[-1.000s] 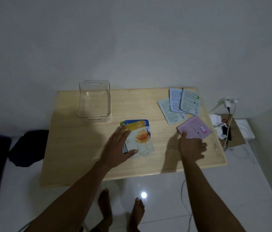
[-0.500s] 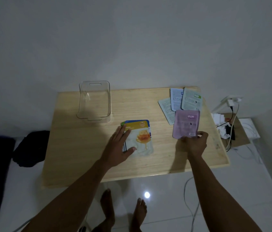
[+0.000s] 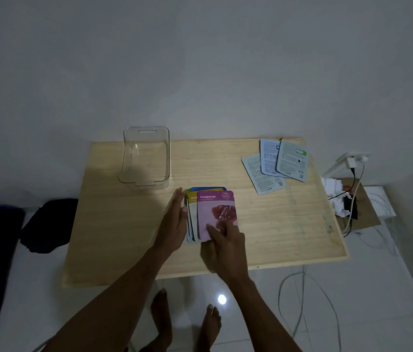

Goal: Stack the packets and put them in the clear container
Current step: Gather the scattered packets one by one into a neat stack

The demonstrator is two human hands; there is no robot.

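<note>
Pink pomegranate packet [image 3: 217,214] lies face-up atop the fanned stack [image 3: 192,219]

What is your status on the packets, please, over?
Left hand flat against stack edge; right hand pressing pomegranate packet on top. Three packets still loose far right. Clear container empty, path unobstructed.

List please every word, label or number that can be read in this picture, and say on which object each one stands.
"Pomegranate": on the pink packet, top of the stack, under the right hand.
"Hone...": on the yellow packet beneath it, cut off by the pink one.
Round logo on the pink packet: too small to read.
Print on the three pale packets at the far right: too blurred to read.
</note>
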